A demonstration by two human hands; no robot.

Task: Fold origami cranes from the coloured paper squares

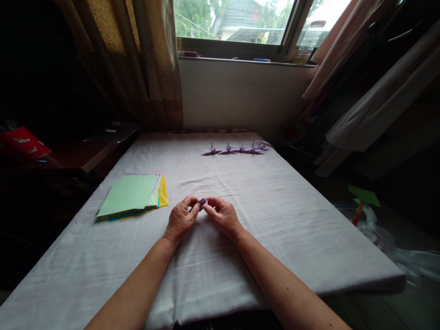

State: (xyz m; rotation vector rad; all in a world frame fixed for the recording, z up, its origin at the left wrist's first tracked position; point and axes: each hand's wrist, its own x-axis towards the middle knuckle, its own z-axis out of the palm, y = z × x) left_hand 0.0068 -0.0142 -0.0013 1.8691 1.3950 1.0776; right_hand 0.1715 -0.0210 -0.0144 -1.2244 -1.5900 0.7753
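A small folded piece of purple paper (202,201) is pinched between my two hands, low over the middle of the table. My left hand (183,216) closes its thumb and fingers on the left side of the paper. On the other side, the thumb and fingertips of my right hand (223,214) grip it too. Fingers cover much of the paper, so its full shape is hidden. Toward the back right of the table stand several purple origami cranes (228,148) in a row.
A stack of coloured paper (130,195), light green on top, lies left of my hands. White cloth covers the table (292,238). A dark side table (92,151) with a red item (25,143) adjoins at left. Clear plastic bags (381,233) sit beyond the right edge.
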